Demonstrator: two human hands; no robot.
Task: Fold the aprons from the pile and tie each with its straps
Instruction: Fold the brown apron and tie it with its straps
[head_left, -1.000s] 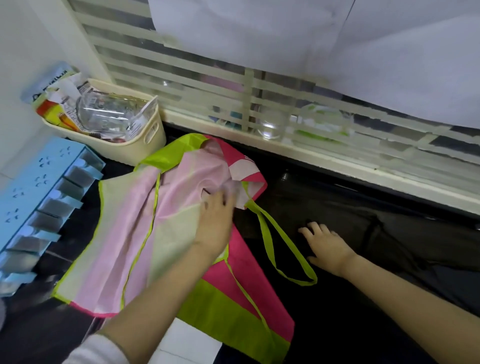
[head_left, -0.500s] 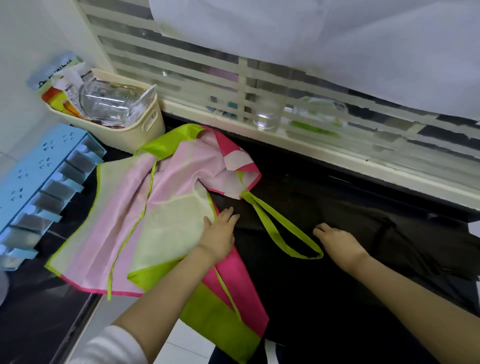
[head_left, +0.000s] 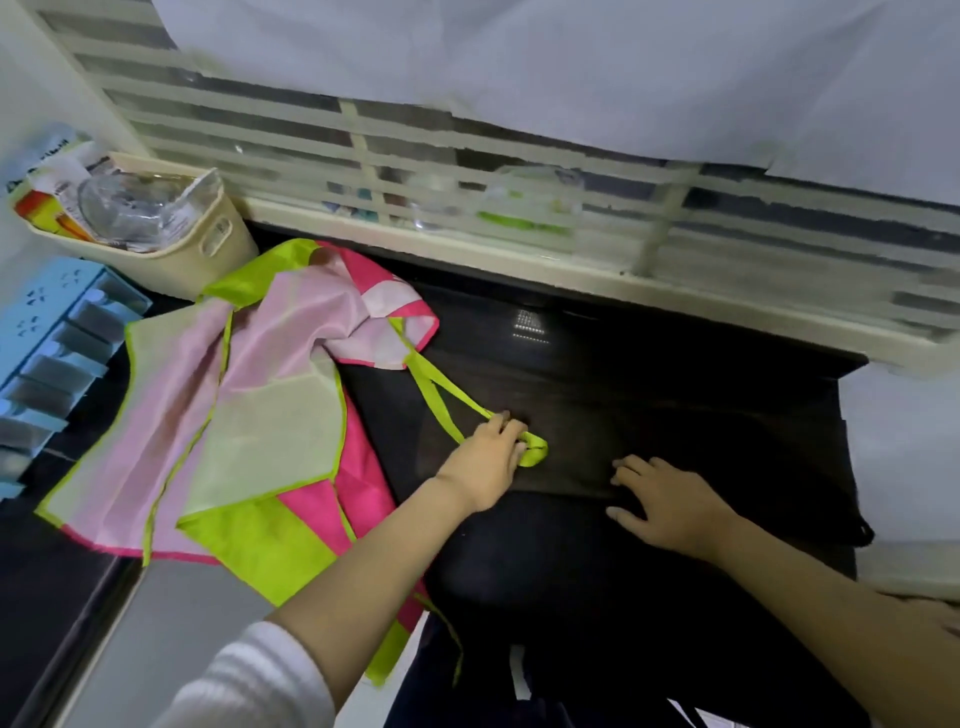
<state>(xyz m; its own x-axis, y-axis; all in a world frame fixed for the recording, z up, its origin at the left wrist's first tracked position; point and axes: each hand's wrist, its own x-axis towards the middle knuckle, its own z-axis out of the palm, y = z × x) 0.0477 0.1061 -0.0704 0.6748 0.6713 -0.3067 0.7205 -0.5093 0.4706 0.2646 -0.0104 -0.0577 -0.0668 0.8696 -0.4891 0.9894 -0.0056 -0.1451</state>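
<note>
A pink and lime-green apron lies rumpled on the left of the dark counter, part of it hanging over the front edge. Its lime-green neck strap runs out to the right across a black apron spread flat on the counter. My left hand grips the looped end of that strap on top of the black apron. My right hand rests flat, fingers spread, on the black apron's front edge, a short way right of the left hand.
A cream basket full of packets and clear plastic stands at the back left. A light blue rack sits at the far left edge. A slatted window frame runs along the back, with white sheets hanging above it.
My left hand left the pink apron's body, moved right and took hold of the green strap's loop. My right hand shifted right and toward me along the black apron.
</note>
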